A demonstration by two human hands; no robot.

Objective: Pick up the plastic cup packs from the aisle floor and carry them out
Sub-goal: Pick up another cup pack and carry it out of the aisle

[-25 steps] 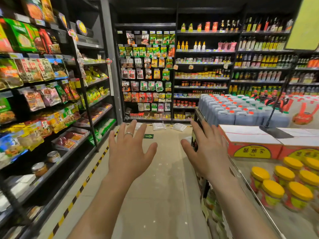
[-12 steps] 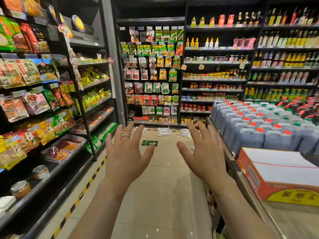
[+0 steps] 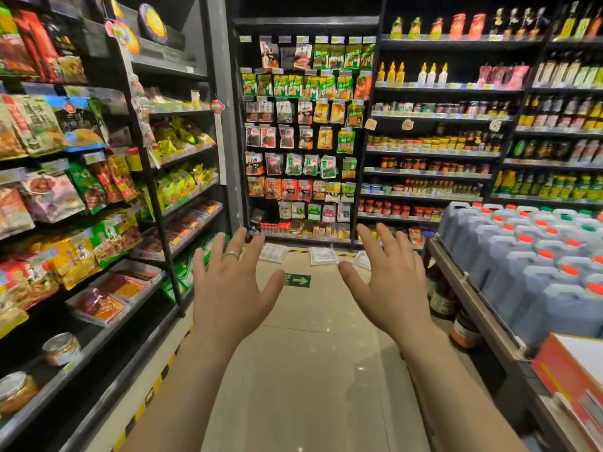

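The left hand (image 3: pixel 231 288) at 11 o'clock and right hand (image 3: pixel 390 288) at 1 are hovering, fingers spread, holding nothing. The cup packs (image 3: pixel 321 256) are lying on the floor (image 3: pixel 310 370) at 12 o'clock, well beyond them.

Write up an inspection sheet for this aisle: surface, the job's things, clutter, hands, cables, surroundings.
Surface: beige tiled floor, glossy.
Job's things: three white cup packs lying on the floor at the far end, below the end shelves.
Clutter: green arrow sticker on the floor.
Hands: left hand and right hand open, fingers spread, holding nothing, short of the packs.
Cables: nothing seen.
Surroundings: snack shelves left; jugs right.
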